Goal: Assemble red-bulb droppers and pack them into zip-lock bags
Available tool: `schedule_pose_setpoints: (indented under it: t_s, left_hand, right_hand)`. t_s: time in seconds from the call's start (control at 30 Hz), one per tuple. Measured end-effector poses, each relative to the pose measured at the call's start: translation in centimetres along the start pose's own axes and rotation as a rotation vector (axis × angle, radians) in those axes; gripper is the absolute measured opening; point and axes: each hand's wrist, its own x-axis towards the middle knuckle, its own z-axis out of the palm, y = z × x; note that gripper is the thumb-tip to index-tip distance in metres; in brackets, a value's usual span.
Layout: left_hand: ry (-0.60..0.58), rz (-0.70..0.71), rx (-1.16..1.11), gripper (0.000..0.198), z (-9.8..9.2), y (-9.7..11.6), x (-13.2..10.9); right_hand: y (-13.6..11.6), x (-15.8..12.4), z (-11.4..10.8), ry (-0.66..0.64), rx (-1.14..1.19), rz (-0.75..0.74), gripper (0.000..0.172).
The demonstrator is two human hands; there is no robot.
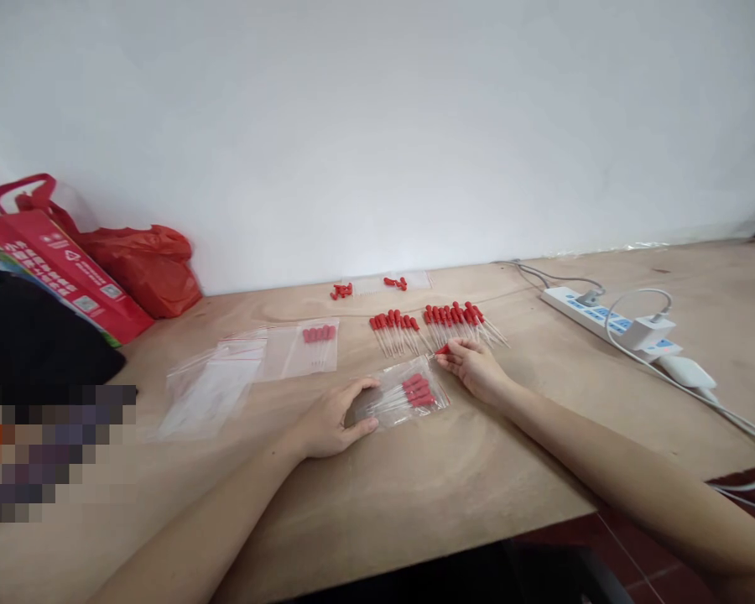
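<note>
Clamped between the thumb and fingertips of the right hand (475, 369) is a thin glass dropper with a red rubber bulb (441, 350), held just behind the far right corner of the small clear plastic zip bag (387, 404). That bag is laid flat on the pale plywood bench (428, 495), with several like droppers already inside, their bulbs toward its right end. The left hand (333, 419) is set at the bag's left end, its grip apart, with thumb and fingers curved round the edge and touching the plastic. Two rows of loose red-bulbed droppers (437, 323) are laid out just behind the bag. A second clear bag holding a few droppers (311, 348) lies behind it to the left.

The step in hand is judged to be the loading of one more dropper. For the next move, the bag's mouth would need to be held open and the glass tip lined up with it, gently, since the tube looks brittle. Which end is the mouth cannot be told.
</note>
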Motion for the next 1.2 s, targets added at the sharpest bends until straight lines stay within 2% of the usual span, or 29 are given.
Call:
schedule_pose_setpoints:
  t_s: [0.17,0.27,0.33,0.53,0.63,0.7,0.8,0.87,0.9,1.03,1.2]
  left_hand:
    - [0.019,0.009,-0.004,0.046,0.0,0.1,0.1]
    - [0.02,0.019,-0.006,0.045,0.0,0.3,0.1]
    - [0.02,0.022,-0.009,0.045,0.0,0.3,0.1]
    - [0.018,0.048,0.003,0.046,0.1,0.1,0.2]
    - [0.013,0.057,0.001,0.043,0.1,-0.1,0.2]
    - [0.008,0.069,-0.002,0.04,0.2,-0.2,0.2]
    - [0.006,0.088,-0.008,0.036,0.2,-0.4,0.2]
    - [0.006,0.091,-0.016,0.033,0.2,-0.4,0.2]
    - [0.004,0.089,-0.022,0.032,0.2,-0.4,0.2]
    - [0.002,0.093,-0.051,0.032,0.1,-0.3,0.1]
    - [0.007,0.104,-0.048,0.032,0.0,-0.2,0.1]
  right_hand:
    - [-0.7,-1.5,1.1,-0.165,-0.012,0.159,0.027]
    - [-0.9,-1.5,1.6,-0.232,-0.112,0.167,0.031]
    - [-0.7,-1.3,2.0,-0.225,-0.207,0.142,0.03]
    - [0.9,-0.6,3.0,-0.098,-0.426,0.053,0.022]
    - [0.9,0.0,2.5,-0.055,-0.486,0.001,0.02]
    - [0.2,1.0,1.4,-0.005,-0.573,-0.056,0.018]
    - [-1.5,3.4,-1.2,0.205,-0.852,-0.241,0.012]
    - [-2.4,5.1,-3.0,0.368,-1.036,-0.246,0.011]
    - [-2.7,5.9,-3.7,0.403,-1.129,-0.236,0.013]
    - [-2.5,7.7,-4.4,0.408,-1.329,-0.165,0.02]
    - [-2.5,7.8,-3.1,0.402,-1.297,-0.132,0.031]
